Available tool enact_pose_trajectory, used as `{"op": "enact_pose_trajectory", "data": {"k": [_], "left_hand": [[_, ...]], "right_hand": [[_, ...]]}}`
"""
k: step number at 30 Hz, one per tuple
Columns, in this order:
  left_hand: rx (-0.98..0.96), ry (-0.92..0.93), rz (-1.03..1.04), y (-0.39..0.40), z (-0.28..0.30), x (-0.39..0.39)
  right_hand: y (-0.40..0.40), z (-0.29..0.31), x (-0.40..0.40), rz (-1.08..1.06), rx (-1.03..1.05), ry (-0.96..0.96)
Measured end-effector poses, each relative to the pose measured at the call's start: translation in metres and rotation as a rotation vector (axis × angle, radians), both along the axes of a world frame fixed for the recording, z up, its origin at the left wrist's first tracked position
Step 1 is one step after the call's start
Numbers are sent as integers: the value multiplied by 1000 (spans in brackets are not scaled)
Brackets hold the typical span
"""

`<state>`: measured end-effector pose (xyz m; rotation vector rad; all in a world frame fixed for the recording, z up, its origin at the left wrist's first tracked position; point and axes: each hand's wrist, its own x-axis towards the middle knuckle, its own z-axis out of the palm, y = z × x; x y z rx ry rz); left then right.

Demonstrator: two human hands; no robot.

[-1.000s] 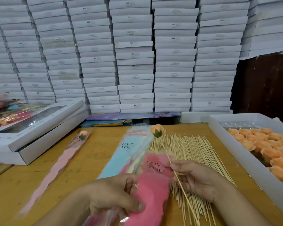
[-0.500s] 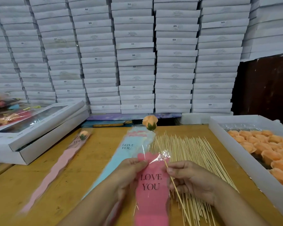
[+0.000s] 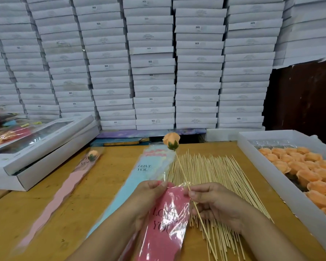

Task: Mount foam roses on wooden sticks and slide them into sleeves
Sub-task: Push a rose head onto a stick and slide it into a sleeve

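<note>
I saw the left hand (image 3: 149, 200) pinching the top edge of the pink "LOVE YOU" sleeve (image 3: 165, 223), thumb and fingers closed on the clear film at its mouth. The right hand (image 3: 218, 206) pinched one wooden stick (image 3: 183, 174) between thumb and forefinger, its other fingers curled under; the stick touched the sleeve mouth. One orange foam rose (image 3: 171, 141) sat on the stick's far tip, raised above the table (image 3: 45, 213) and outside the sleeve. Under the hands lay a stack of sleeves, a light blue sleeve (image 3: 139, 178) on top; I couldn't count them. One finished rose in a pale pink sleeve (image 3: 64, 187) lay to the left. A spread of loose sticks (image 3: 218, 176), too many to count, lay beneath the right hand. One white tray (image 3: 267, 166) at the right held many orange roses (image 3: 309, 172), at least fifteen visible. One windowed gift box (image 3: 41, 146) sat left; stacked white boxes (image 3: 152, 63) filled the back.
</note>
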<state>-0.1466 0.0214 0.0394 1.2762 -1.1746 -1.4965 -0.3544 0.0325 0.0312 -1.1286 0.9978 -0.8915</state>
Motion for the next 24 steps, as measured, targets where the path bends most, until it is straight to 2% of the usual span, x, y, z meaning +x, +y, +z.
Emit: {"op": "enact_pose_trajectory", "data": {"k": [4,8,11,17,19,24], "left_hand": [[-30,39,79,-3,-5,-2],[-40,128,72,-4,-7,-1],[-61,126,66,-5,-8,1],[-34,147,-8,-7,-13,2],[-41,109,-19,-7,-15,3],[-39,81,-67,-6,-18,2]], "right_hand": [[-1,2,-3,-7,-6,-25],[-2,2,-4,10,-13,-33],[-3,3,-7,-25,-11,-25],[-10,15,-18,-248,-73,11],[-16,32,-19,-350,-146,20],[-33,94,-20,-633,-379,-105]]}}
